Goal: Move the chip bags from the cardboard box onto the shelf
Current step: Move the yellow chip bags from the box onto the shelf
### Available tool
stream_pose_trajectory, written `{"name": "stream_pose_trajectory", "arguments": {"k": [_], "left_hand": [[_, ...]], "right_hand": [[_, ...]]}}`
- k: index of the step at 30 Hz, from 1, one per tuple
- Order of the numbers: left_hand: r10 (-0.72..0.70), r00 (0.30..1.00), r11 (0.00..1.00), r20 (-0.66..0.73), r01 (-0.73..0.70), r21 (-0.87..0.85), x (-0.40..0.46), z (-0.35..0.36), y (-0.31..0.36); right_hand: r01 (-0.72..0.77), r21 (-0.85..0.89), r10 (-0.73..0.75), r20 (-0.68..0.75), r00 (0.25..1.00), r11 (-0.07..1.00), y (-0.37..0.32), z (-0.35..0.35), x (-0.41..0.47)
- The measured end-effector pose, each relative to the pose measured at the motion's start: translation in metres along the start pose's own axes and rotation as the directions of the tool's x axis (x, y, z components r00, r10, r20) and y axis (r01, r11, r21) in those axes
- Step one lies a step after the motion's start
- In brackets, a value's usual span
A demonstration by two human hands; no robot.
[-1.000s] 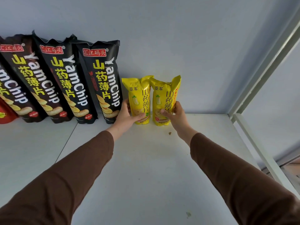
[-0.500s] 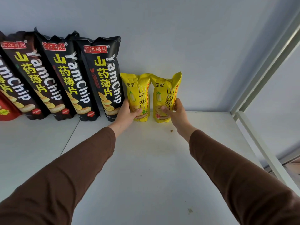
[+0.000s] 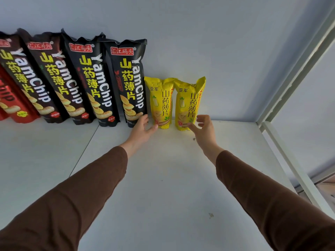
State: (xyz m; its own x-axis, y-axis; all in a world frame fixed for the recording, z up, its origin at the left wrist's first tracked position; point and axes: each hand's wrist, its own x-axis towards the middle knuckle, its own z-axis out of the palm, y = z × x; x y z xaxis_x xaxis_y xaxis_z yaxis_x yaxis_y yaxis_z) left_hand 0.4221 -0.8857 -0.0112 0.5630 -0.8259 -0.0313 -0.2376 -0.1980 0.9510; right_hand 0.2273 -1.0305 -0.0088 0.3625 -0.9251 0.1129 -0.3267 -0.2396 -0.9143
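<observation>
Two small yellow chip bags stand upright against the back wall of the white shelf (image 3: 163,178): the left yellow bag (image 3: 160,102) and the right yellow bag (image 3: 190,100). My left hand (image 3: 143,127) is open just below and left of the left yellow bag, its thumb tip near the bag's base. My right hand (image 3: 204,129) hovers open just in front of the right yellow bag, fingers spread, holding nothing. Several tall black YamChip bags (image 3: 128,82) lean in a row to the left. The cardboard box is out of view.
A red chip bag (image 3: 16,107) stands at the far left behind the black ones. A white shelf post and frame (image 3: 290,156) run along the right edge. A seam (image 3: 85,147) divides the shelf boards. Small crumbs (image 3: 210,215) lie on the shelf.
Both hands have let go of the yellow bags and opened, drawing back slightly. The bags stay standing against the wall. The view has shifted so more black bags show.
</observation>
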Motion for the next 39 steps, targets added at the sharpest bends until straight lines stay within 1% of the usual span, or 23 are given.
{"name": "stream_pose_trajectory", "arguments": {"k": [2, 4, 7, 9, 12, 16, 19, 21, 24, 26, 28, 31, 33, 35, 37, 39], "left_hand": [[-0.016, 1.000, 0.998, -0.015, 0.017, 0.058, -0.020, -0.008, -0.004], [0.010, 0.999, 0.986, -0.034, -0.004, 0.165, -0.048, -0.024, -0.010], [0.076, 0.994, 0.911, -0.081, -0.036, 0.412, -0.097, -0.055, -0.019], [0.103, 0.990, 0.846, -0.096, -0.036, 0.532, -0.137, -0.079, -0.026], [0.090, 0.987, 0.779, -0.136, 0.015, 0.627, -0.206, -0.117, -0.039], [0.033, 0.975, 0.713, -0.219, 0.131, 0.689, -0.307, -0.165, -0.063], [-0.011, 0.956, 0.685, -0.292, 0.220, 0.694, -0.379, -0.197, -0.080], [-0.031, 0.927, 0.676, -0.373, 0.295, 0.676, -0.423, -0.216, -0.091], [-0.107, 0.875, 0.676, -0.473, 0.413, 0.610, -0.492, -0.236, -0.108], [-0.148, 0.827, 0.663, -0.542, 0.489, 0.567, -0.541, -0.241, -0.117], [-0.216, 0.766, 0.638, -0.606, 0.580, 0.506, -0.589, -0.242, -0.129], [-0.336, 0.699, 0.591, -0.631, 0.678, 0.437, -0.661, -0.247, -0.150], [-0.382, 0.652, 0.569, -0.655, 0.724, 0.389, -0.708, -0.254, -0.165], [-0.396, 0.612, 0.564, -0.685, 0.751, 0.345, -0.754, -0.264, -0.177], [-0.377, 0.577, 0.555, -0.725, 0.767, 0.321, -0.795, -0.273, -0.183], [-0.400, 0.509, 0.520, -0.762, 0.811, 0.269, -0.833, -0.285, -0.191]], "right_hand": [[0.069, -0.098, -0.069, 0.012, 0.998, 0.993, -0.003, 0.000, -0.021], [0.152, -0.204, -0.138, 0.082, 0.987, 0.967, -0.010, 0.004, -0.050], [0.294, -0.338, -0.226, 0.227, 0.947, 0.894, -0.028, 0.016, -0.098], [0.365, -0.393, -0.252, 0.309, 0.917, 0.844, -0.043, 0.029, -0.134], [0.446, -0.426, -0.274, 0.406, 0.872, 0.787, -0.063, 0.056, -0.193], [0.562, -0.400, -0.294, 0.558, 0.776, 0.724, -0.089, 0.097, -0.276], [0.656, -0.338, -0.329, 0.658, 0.678, 0.675, -0.107, 0.129, -0.332], [0.721, -0.278, -0.361, 0.719, 0.594, 0.634, -0.115, 0.150, -0.367], [0.785, -0.177, -0.395, 0.786, 0.476, 0.594, -0.122, 0.180, -0.421], [0.806, -0.118, -0.385, 0.832, 0.399, 0.580, -0.121, 0.198, -0.460], [0.833, -0.067, -0.382, 0.866, 0.322, 0.550, -0.115, 0.213, -0.499], [0.845, 0.017, -0.362, 0.908, 0.210, 0.534, -0.107, 0.228, -0.557], [0.860, 0.054, -0.320, 0.939, 0.130, 0.507, -0.106, 0.240, -0.596], [0.847, 0.086, -0.296, 0.951, 0.086, 0.525, -0.104, 0.254, -0.633], [0.844, 0.116, -0.290, 0.956, 0.048, 0.523, -0.104, 0.269, -0.671], [0.856, 0.140, -0.280, 0.960, 0.006, 0.498, -0.108, 0.284, -0.707]]}}
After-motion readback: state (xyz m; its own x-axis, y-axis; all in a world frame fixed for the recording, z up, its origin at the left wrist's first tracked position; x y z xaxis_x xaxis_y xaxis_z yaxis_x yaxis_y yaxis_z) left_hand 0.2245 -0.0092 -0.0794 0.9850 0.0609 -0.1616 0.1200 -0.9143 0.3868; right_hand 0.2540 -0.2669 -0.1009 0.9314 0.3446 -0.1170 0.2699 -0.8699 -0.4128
